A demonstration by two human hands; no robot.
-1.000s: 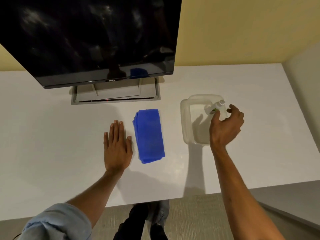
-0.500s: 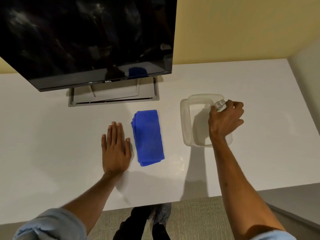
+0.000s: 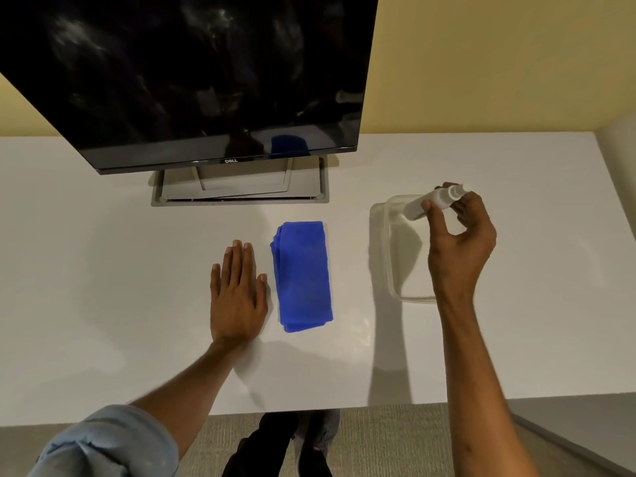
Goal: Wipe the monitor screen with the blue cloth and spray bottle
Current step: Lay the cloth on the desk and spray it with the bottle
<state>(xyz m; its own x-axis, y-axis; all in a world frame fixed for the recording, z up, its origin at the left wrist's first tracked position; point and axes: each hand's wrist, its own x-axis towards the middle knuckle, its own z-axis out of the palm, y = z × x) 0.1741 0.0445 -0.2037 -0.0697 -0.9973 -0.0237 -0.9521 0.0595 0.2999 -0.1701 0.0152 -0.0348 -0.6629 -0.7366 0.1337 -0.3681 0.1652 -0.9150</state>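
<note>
At right of frame the right hand (image 3: 459, 247) is pinching the spray bottle (image 3: 434, 200) above the clear tub (image 3: 380, 235); the left hand (image 3: 237, 292) is lying flat, fingers released, beside the blue cloth (image 3: 303, 275) at centre. Best aiming the nozzle squarely at the monitor (image 3: 192, 74) upper left.

Black glossy monitor screen (image 3: 192, 74), mottled with pale grey smears and carrying a small blue reflection near its lower edge; dark grey bezel with white lettering. Silver-grey rectangular monitor base (image 3: 241, 187). Plain white matte desk top (image 3: 103, 270), unpatterned, with soft grey shadows. Saturated royal-blue folded cloth (image 3: 303, 277) of uniform colour (no print visible). White cylindrical spray bottle (image 3: 437, 201). Clear, colourless plastic tray (image 3: 392, 256), faintly milky at its walls. Pale yellow wall (image 3: 481, 63). Light blue rolled sleeve (image 3: 103, 445). Beige-grey speckled carpet (image 3: 389, 442); dark trousers and dark grey shoes (image 3: 316, 428).
</note>
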